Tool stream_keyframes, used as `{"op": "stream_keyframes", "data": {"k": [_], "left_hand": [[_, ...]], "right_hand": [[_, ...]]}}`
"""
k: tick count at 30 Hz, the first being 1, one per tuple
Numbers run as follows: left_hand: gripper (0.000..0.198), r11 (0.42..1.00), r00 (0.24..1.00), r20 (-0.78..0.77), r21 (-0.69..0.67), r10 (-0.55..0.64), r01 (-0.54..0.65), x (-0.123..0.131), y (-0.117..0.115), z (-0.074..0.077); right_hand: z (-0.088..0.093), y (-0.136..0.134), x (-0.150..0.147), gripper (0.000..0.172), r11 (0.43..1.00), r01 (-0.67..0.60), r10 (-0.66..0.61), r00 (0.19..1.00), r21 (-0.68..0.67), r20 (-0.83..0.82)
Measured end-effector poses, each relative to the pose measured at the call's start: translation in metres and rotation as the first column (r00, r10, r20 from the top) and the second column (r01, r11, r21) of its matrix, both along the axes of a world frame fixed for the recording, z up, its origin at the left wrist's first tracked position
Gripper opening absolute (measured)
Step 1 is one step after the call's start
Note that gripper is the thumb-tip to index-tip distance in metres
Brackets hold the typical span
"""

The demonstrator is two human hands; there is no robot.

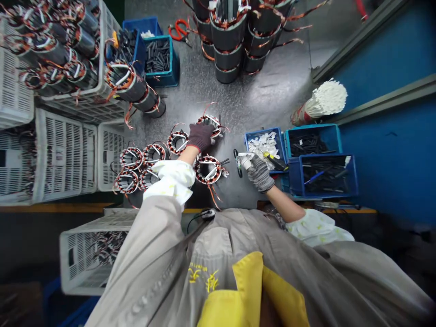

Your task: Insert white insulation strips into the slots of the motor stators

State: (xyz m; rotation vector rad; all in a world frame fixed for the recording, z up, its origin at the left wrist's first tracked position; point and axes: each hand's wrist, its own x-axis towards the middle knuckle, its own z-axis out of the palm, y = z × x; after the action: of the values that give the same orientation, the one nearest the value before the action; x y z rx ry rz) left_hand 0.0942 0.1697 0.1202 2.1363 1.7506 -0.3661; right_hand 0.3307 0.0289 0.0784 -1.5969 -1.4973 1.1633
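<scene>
Left grip: dark knit-gloved hand [200, 137], fingers over a copper-wound steel stator ring [209, 121]; open or closed, cannot tell.
Right grip: grey knit-gloved hand [259, 173], closed on a white plastic piece [245, 160].
Stator ring: on the dark bench [238, 91], left of the blue plastic tray [262, 132].
Right hand: just beside that tray.

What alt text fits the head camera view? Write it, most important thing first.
Overhead view of a person's gloved hands at a dark workbench: the left hand touches a wound motor stator, and the right hand grips a white piece beside blue bins. More stators sit in white plastic crates.
</scene>
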Motion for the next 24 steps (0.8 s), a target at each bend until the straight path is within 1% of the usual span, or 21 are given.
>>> {"op": "stream_keyframes", "data": {"k": [1, 2, 3, 4, 6, 7, 8, 9, 10, 11, 13, 14, 15, 16, 17, 20, 22, 23, 24], "left_hand": [[0.046, 1.000, 1.000, -0.008, -0.021, 0.007, -0.008, -0.001, 0.001, -0.006], [0.045, 1.000, 1.000, 0.008, -0.015, 0.027, -0.027, -0.006, -0.001, -0.007], [0.045, 0.998, 0.997, 0.051, 0.023, 0.052, -0.053, -0.012, -0.009, -0.005], [0.045, 0.993, 0.990, 0.122, 0.088, 0.070, -0.081, -0.019, -0.021, 0.001], [0.048, 0.960, 0.946, 0.317, 0.241, 0.061, -0.143, -0.036, -0.056, 0.020], [0.049, 0.944, 0.911, 0.410, 0.284, 0.040, -0.169, -0.044, -0.077, 0.030], [0.047, 0.942, 0.878, 0.477, 0.274, 0.039, -0.191, -0.051, -0.099, 0.038], [0.044, 0.958, 0.858, 0.509, 0.211, 0.062, -0.195, -0.056, -0.119, 0.043], [0.041, 0.976, 0.855, 0.510, 0.119, 0.096, -0.180, -0.060, -0.136, 0.045], [0.037, 0.988, 0.866, 0.483, 0.010, 0.131, -0.154, -0.062, -0.149, 0.043], [0.033, 0.977, 0.901, 0.404, -0.199, 0.156, -0.080, -0.062, -0.161, 0.034], [0.032, 0.960, 0.914, 0.376, -0.277, 0.151, -0.045, -0.061, -0.161, 0.028], [0.032, 0.945, 0.922, 0.361, -0.328, 0.141, -0.016, -0.058, -0.158, 0.023], [0.033, 0.937, 0.928, 0.350, -0.349, 0.129, 0.001, -0.055, -0.155, 0.019], [0.035, 0.938, 0.935, 0.335, -0.347, 0.119, 0.005, -0.052, -0.153, 0.017], [0.039, 0.960, 0.955, 0.262, -0.273, 0.138, -0.064, -0.043, -0.157, 0.015], [0.037, 0.957, 0.938, 0.269, -0.248, 0.220, -0.154, -0.039, -0.169, 0.012], [0.036, 0.944, 0.907, 0.308, -0.251, 0.288, -0.214, -0.038, -0.177, 0.010], [0.035, 0.923, 0.853, 0.371, -0.257, 0.368, -0.286, -0.039, -0.184, 0.006]], "right_hand": [[-0.002, -0.003, 0.006, 0.048, 1.000, 0.003, -0.003, 1.000, 0.021, 0.022], [-0.004, -0.006, 0.012, 0.047, 0.999, -0.003, 0.001, 0.999, 0.041, 0.049], [-0.005, -0.008, 0.018, 0.046, 0.997, -0.029, 0.023, 0.996, 0.065, 0.088], [-0.005, -0.011, 0.023, 0.045, 0.994, -0.071, 0.059, 0.989, 0.088, 0.134], [-0.001, -0.015, 0.026, 0.042, 0.973, -0.204, 0.175, 0.957, 0.110, 0.230], [0.004, -0.015, 0.023, 0.041, 0.952, -0.288, 0.250, 0.928, 0.105, 0.278], [0.009, -0.015, 0.017, 0.040, 0.922, -0.377, 0.330, 0.885, 0.092, 0.328], [0.015, -0.013, 0.008, 0.040, 0.881, -0.468, 0.410, 0.829, 0.070, 0.380], [0.022, -0.010, -0.004, 0.041, 0.828, -0.560, 0.491, 0.756, 0.039, 0.433], [0.028, -0.006, -0.017, 0.041, 0.764, -0.645, 0.565, 0.669, -0.001, 0.484], [0.039, 0.006, -0.047, 0.044, 0.626, -0.773, 0.676, 0.473, -0.103, 0.565], [0.042, 0.012, -0.061, 0.045, 0.569, -0.808, 0.707, 0.386, -0.153, 0.592], [0.045, 0.017, -0.073, 0.045, 0.530, -0.826, 0.721, 0.321, -0.192, 0.614], [0.046, 0.021, -0.082, 0.044, 0.513, -0.831, 0.722, 0.281, -0.215, 0.633], [0.047, 0.024, -0.089, 0.043, 0.511, -0.830, 0.714, 0.264, -0.224, 0.649], [0.046, 0.026, -0.090, 0.044, 0.518, -0.826, 0.699, 0.260, -0.223, 0.666], [0.044, 0.025, -0.082, 0.048, 0.535, -0.818, 0.700, 0.288, -0.212, 0.653], [0.043, 0.025, -0.076, 0.048, 0.550, -0.810, 0.699, 0.314, -0.203, 0.643], [0.042, 0.024, -0.071, 0.048, 0.565, -0.803, 0.696, 0.342, -0.189, 0.631]]}}
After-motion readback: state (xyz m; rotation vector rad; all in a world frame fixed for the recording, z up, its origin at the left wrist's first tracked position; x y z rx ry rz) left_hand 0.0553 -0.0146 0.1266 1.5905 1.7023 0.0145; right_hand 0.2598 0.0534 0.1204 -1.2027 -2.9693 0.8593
